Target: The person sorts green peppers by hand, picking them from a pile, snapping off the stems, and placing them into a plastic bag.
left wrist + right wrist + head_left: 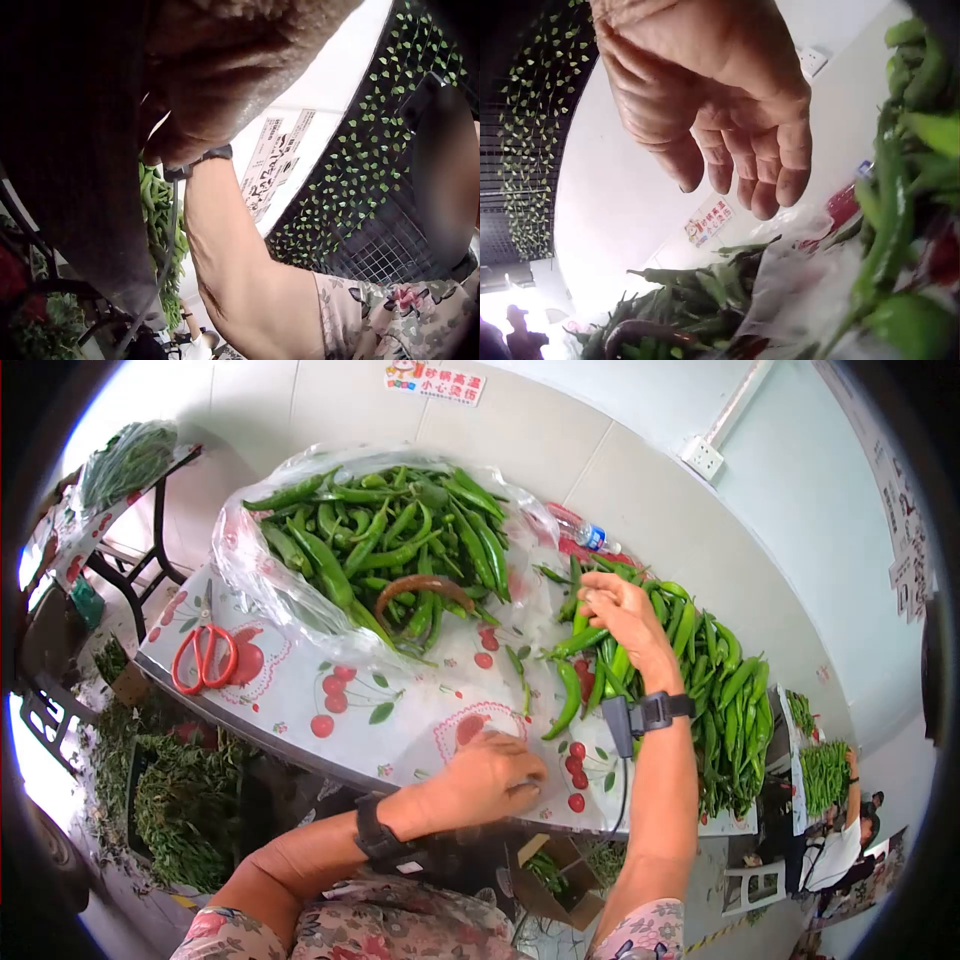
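Observation:
My right hand (625,622) hovers over the left end of a long heap of green peppers (735,690). Its fingers are loosely bent with nothing between them, as the right wrist view shows of the same hand (727,112). My left hand (490,780) hangs loosely curled by the table's front edge, holding nothing that shows. In the left wrist view this hand (225,75) is dark and close to the camera. A clear plastic bag (235,550) full of green peppers (350,540) stands open at the back left, with one brown, curved pepper (425,588) on top.
Red-handled scissors (207,660) lie at the left end of the cherry-print table (400,710). A single thin pepper (520,678) lies mid-table. Behind the heap rests a plastic bottle (590,535). A cardboard box (580,905) stands below the front edge.

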{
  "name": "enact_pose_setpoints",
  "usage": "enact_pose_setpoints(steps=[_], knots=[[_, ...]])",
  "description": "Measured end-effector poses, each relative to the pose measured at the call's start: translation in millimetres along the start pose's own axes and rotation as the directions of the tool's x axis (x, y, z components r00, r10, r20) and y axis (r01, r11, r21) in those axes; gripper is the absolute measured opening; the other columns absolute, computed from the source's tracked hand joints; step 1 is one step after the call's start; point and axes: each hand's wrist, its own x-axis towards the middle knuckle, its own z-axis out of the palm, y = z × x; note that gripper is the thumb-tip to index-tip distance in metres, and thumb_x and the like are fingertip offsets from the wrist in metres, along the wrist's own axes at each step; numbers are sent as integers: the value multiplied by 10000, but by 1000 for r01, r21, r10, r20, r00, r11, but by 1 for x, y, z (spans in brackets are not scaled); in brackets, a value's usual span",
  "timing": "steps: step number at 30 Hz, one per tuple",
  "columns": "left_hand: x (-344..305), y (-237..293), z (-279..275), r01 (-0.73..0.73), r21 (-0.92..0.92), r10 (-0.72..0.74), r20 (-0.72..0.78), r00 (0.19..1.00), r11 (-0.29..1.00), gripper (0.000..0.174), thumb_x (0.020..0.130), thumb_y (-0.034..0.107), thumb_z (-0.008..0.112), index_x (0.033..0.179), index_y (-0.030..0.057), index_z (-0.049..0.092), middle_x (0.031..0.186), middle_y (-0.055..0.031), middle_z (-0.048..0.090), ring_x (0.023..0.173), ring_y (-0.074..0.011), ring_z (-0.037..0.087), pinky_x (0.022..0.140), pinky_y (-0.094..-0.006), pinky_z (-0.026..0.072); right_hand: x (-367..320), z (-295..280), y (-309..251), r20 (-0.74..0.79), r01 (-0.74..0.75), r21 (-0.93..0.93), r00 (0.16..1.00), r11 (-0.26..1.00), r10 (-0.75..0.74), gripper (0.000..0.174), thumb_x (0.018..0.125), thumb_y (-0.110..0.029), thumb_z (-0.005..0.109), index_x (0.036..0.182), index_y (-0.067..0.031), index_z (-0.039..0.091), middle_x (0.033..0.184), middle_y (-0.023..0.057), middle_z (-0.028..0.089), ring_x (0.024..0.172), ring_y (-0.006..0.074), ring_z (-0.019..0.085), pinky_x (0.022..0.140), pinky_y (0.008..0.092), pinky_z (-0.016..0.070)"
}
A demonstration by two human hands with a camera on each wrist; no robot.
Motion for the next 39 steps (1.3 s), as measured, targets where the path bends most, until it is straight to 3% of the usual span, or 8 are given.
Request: enact_pose_setpoints(steps=[7, 8, 11, 19, 22, 28, 32, 39], knots=[[3, -3, 1, -13, -13, 13, -3, 1000, 1000, 215, 736, 82, 687, 942, 49, 634, 894, -116, 631, 922, -303, 594, 858, -393, 446, -64, -52, 37, -102, -216, -341, 976, 915, 193, 344, 887, -176, 574, 1173, 16, 566, 912, 44, 639, 796, 128, 592, 691, 271, 460], [3, -2, 0, -11, -14, 11, 2, 1000, 1000, 217, 734, 77, 686, 942, 45, 633, 889, -117, 631, 915, -305, 595, 849, -393, 448, -71, -53, 41, -136, -262, -325, 964, 909, 229, 352, 838, -150, 596, 1137, 37, 594, 921, 140, 685, 804, 184, 636, 737, 311, 498], [4, -2, -1, -15, -22, 15, 7, 1000, 1000, 219, 732, 65, 682, 943, 35, 628, 875, -120, 630, 894, -312, 597, 828, -393, 454, -87, -50, 57, -76, -257, -472, 965, 843, 252, 351, 808, -179, 618, 1102, 12, 617, 909, 152, 695, 810, 224, 662, 728, 331, 503], [4, -3, -1, -21, -40, 21, 11, 1000, 999, 204, 747, 56, 665, 942, 18, 617, 859, -135, 624, 868, -324, 591, 814, -401, 456, -96, -33, 66, -190, -122, -807, 980, 578, -57, 282, 725, -145, 681, 981, -38, 633, 865, 176, 678, 870, 347, 643, 770, 419, 501], [4, -3, -1, -32, -42, 32, -1, 999, 999, 190, 757, 62, 657, 937, 17, 616, 862, -137, 623, 872, -327, 589, 818, -404, 454, -91, -36, 64, -101, -180, -792, 981, 583, 167, 298, 724, -127, 690, 1004, -41, 629, 933, 179, 672, 915, 347, 635, 804, 417, 493], [2, -3, 0, -32, -44, 32, -19, 999, 999, 179, 763, 75, 654, 931, 24, 617, 860, -134, 622, 875, -328, 588, 818, -409, 453, -101, -30, 68, 7, -78, -783, 991, 617, 133, 307, 751, -130, 663, 1038, -29, 620, 980, 187, 671, 926, 360, 635, 808, 419, 493], [2, -5, 0, -38, -50, 37, -25, 999, 998, 194, 756, 80, 663, 940, 36, 618, 867, -130, 623, 881, -324, 589, 818, -407, 453, -99, -23, 58, -167, -106, -630, 986, 769, -1, 321, 770, -160, 635, 1050, -5, 612, 966, 220, 666, 923, 371, 640, 812, 406, 491], [3, -1, -1, -6, -94, -3, -101, 995, 996, 225, 762, 65, 652, 981, 43, 608, 977, -128, 634, 943, -341, 591, 837, -408, 461, -90, 31, 37, 41, 39, -635, 999, 772, -17, 411, 813, -229, 600, 1174, -37, 562, 962, 252, 653, 916, 393, 633, 798, 430, 495]])
